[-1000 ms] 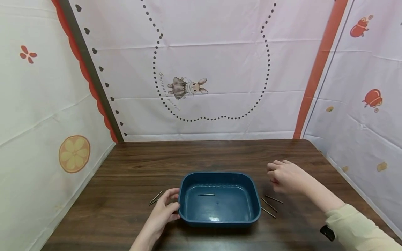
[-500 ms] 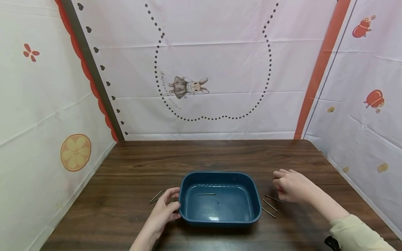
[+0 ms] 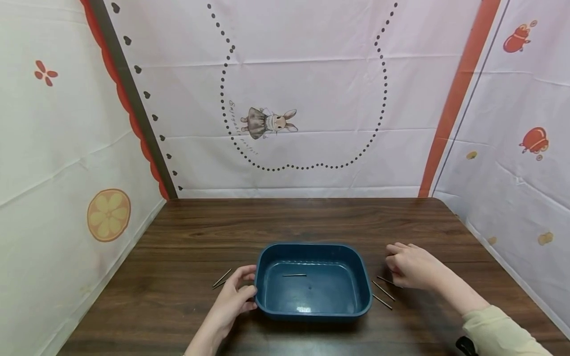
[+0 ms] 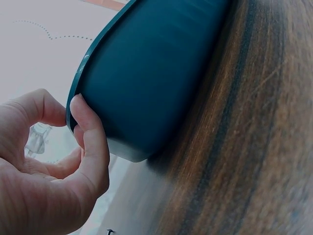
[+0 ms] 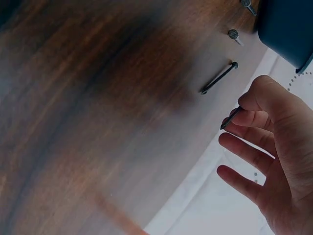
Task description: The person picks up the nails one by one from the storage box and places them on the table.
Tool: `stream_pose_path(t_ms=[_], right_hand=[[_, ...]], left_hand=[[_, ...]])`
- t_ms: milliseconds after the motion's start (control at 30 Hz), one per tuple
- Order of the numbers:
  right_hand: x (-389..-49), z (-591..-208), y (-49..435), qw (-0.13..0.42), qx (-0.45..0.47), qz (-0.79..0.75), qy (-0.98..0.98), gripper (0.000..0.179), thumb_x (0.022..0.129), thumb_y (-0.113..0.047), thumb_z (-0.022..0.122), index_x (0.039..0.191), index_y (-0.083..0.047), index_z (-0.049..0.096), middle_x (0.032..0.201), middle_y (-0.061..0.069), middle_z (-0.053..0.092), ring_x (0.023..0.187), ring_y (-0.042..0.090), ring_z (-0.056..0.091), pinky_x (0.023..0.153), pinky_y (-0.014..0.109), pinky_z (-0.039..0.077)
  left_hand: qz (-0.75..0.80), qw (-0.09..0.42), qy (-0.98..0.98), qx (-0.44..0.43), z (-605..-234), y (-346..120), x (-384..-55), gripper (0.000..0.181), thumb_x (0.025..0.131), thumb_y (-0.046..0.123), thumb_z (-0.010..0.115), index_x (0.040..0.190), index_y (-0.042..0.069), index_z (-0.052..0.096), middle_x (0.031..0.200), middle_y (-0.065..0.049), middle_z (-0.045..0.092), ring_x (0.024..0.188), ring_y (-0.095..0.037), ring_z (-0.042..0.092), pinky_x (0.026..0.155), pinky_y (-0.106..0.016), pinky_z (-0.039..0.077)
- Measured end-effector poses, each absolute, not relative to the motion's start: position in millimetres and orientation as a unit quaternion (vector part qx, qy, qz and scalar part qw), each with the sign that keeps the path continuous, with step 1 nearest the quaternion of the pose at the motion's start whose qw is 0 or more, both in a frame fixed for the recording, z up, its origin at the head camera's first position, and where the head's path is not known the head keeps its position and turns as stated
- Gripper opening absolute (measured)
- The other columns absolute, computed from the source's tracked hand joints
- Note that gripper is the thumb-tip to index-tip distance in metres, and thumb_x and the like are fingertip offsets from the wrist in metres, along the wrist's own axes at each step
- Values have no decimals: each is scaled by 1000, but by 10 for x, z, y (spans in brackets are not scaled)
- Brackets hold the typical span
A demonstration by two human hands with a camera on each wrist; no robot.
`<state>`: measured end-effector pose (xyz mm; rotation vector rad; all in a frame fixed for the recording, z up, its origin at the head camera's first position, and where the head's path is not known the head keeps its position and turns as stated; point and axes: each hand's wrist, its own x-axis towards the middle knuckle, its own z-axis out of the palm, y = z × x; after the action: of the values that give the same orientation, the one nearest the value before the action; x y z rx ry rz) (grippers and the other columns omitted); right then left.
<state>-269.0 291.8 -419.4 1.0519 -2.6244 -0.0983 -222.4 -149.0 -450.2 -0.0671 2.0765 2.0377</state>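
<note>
My left hand (image 3: 233, 293) holds the left end of a dark blue plastic tub (image 3: 311, 316), thumb and fingers at its rim in the left wrist view. Inside the tub lies one nail (image 3: 294, 275). To the tub's right, my right hand (image 3: 411, 267) pinches a dark nail (image 5: 231, 118) between thumb and forefinger, its other fingers spread loosely. Close to that hand, three more nails rest on the table, among them a nail (image 5: 219, 78) with its whole length showing in the right wrist view. The right hand partly covers one of them in the head view.
Left of the tub, beside the left hand, a few nails (image 3: 221, 278) lie on the brown wood-grain table (image 3: 285, 217). White printed cloth (image 3: 311, 99) hangs behind the table and along both its sides.
My right hand has come down and nearer to the nails on the right, partly covering the farthest one. The left hand keeps its hold on the tub, which stays put.
</note>
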Motion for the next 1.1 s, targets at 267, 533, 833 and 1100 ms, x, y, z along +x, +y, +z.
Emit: stream_pose_path(t_ms=[267,533,833,1100], right_hand=[[-2714,-4258,2935,151,367,-31,-917,35,65,-17,76,59,-27,43,73,-13,35,70,6,37,61,23,27],[-2730,-4268,2919,143,363,-28,-920,34,66,-16,76,59,-27,44,73,-13,36,70,6,38,60,23,28],[-2733,-4303,2914,130,354,-22,-926,34,66,-15,75,58,-27,44,73,-12,36,69,6,36,59,24,29],[-2738,-4310,2907,125,351,-22,-928,34,66,-14,74,58,-27,44,73,-12,36,69,6,36,59,24,28]], left_hand=[[694,116,710,-23,-4492,-1483,-2218,58,83,3,53,141,4,43,129,-18,46,81,-16,57,66,-29,54],[695,114,710,-23,-4485,-1487,-2214,58,83,3,54,141,5,43,128,-17,46,80,-16,58,66,-29,54],[696,113,708,-23,-4487,-1484,-2210,59,83,3,54,140,5,44,128,-17,47,81,-16,58,66,-29,54],[696,113,708,-25,-4489,-1487,-2213,59,83,3,55,140,5,44,128,-17,46,80,-17,58,66,-29,54]])
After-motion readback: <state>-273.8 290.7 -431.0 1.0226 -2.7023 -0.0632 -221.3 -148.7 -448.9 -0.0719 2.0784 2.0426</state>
